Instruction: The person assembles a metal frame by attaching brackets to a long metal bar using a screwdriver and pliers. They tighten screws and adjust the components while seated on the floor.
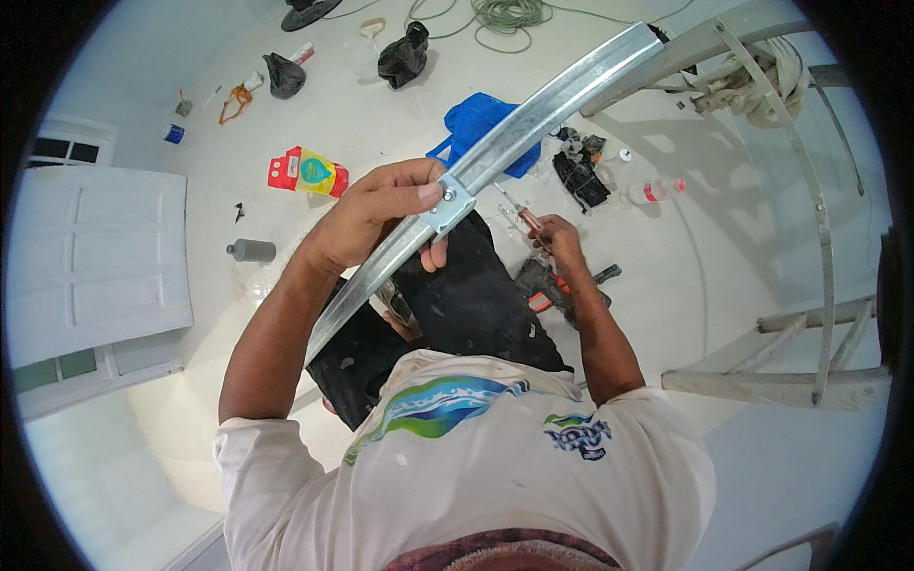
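A long galvanized metal channel [562,105] slants across my lap, from beside my left thigh up to the far right. My left hand [390,205] is closed around it, thumb pressed by a small metal bracket [450,206] with a bolt head showing. To the right and a little lower, my right hand [560,240] grips a screwdriver [528,218] by its reddish handle, the thin shaft angled up and left, apart from the bracket. Under my right forearm a dark power drill [541,284] with orange parts lies on the floor.
Beyond the channel lie a blue bag [476,119], a black pouch [581,181] and a clear bottle [655,192]. A ladder [821,219] stands on the right. To the left are a red-yellow packet [309,173], a grey bottle [251,250] and a white door [133,252].
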A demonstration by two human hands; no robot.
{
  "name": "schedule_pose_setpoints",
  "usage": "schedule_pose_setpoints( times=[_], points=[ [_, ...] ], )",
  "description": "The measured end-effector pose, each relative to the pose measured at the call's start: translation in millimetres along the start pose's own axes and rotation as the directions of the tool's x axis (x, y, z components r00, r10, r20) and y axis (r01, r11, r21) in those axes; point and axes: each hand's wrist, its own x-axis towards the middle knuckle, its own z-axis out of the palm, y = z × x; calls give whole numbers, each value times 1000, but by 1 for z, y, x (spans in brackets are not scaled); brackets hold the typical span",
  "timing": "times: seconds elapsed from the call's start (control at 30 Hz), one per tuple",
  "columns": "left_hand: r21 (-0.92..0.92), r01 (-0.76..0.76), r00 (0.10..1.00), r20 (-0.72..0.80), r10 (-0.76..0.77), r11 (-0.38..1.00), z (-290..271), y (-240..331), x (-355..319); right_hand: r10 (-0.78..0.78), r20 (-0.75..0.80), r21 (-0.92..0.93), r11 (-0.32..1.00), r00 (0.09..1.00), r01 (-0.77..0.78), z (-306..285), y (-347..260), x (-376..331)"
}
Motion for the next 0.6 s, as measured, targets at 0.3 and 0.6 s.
schedule_pose_setpoints(
  times=[0.3, 0.6],
  points=[
    [-90, -33, 999, -37, 30, 995, -1, 9, 7, -206, 166, 436, 893, 964, 116, -7, -72, -64],
    [-379, 12, 979, 195, 67, 925, -32, -17, 22, -638, 169, 831, 502, 751, 239, 60, -160, -78]
  ],
)
